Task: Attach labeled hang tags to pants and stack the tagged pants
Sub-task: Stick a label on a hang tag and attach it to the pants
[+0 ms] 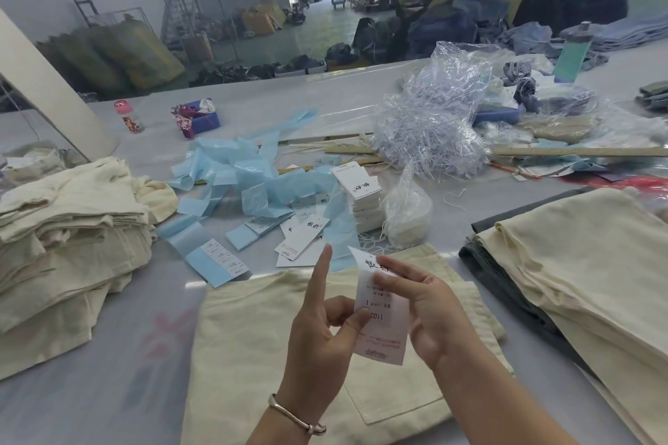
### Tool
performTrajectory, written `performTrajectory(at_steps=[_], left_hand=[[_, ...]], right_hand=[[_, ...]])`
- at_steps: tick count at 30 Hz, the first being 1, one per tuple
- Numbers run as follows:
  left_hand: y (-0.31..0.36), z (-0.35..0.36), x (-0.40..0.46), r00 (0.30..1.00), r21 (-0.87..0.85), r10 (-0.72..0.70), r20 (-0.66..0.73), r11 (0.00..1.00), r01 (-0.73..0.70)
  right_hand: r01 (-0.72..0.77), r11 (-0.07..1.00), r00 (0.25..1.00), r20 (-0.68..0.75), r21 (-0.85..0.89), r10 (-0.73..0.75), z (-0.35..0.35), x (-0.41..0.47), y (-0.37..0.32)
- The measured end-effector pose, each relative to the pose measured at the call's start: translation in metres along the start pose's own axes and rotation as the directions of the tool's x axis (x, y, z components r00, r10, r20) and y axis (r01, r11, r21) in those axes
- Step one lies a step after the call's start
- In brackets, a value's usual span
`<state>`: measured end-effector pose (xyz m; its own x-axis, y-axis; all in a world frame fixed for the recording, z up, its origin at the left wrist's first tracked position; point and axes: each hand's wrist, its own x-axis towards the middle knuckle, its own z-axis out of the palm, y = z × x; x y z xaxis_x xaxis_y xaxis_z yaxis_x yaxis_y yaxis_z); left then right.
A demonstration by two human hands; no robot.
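Directly below both hands, flat on the table: cream pants, back pocket up, waist end toward the far side. Just above them, a white hang tag held upright, long axis running near to far, printed face up. Left hand pinching the tag's left edge between thumb and middle finger, index finger raised straight. Right hand pinching the right edge and top, fingers curled over the print. Equally near the cloth, both hands; tag still apart from it. Farther off: loose tags and a tag stack, blue sticker strips. Left, a rumpled cream pile; right, a neat folded stack.
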<state>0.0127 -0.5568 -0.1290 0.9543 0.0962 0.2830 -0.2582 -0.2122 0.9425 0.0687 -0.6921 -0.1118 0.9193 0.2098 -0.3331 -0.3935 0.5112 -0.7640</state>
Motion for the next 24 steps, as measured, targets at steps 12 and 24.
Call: performTrajectory(at_steps=[12, 24], left_hand=[[-0.009, 0.002, 0.02, 0.969, -0.186, -0.243, 0.035, 0.951, 0.245], [-0.04, 0.0, 0.04, 0.929, -0.063, -0.337, -0.155, 0.941, 0.332]], right_hand=[[0.213, 0.958, 0.97, -0.076, -0.194, -0.232, 0.005, 0.0, 0.005], [0.234, 0.893, 0.972, 0.088, -0.385, -0.217, -0.01, 0.019, 0.025]])
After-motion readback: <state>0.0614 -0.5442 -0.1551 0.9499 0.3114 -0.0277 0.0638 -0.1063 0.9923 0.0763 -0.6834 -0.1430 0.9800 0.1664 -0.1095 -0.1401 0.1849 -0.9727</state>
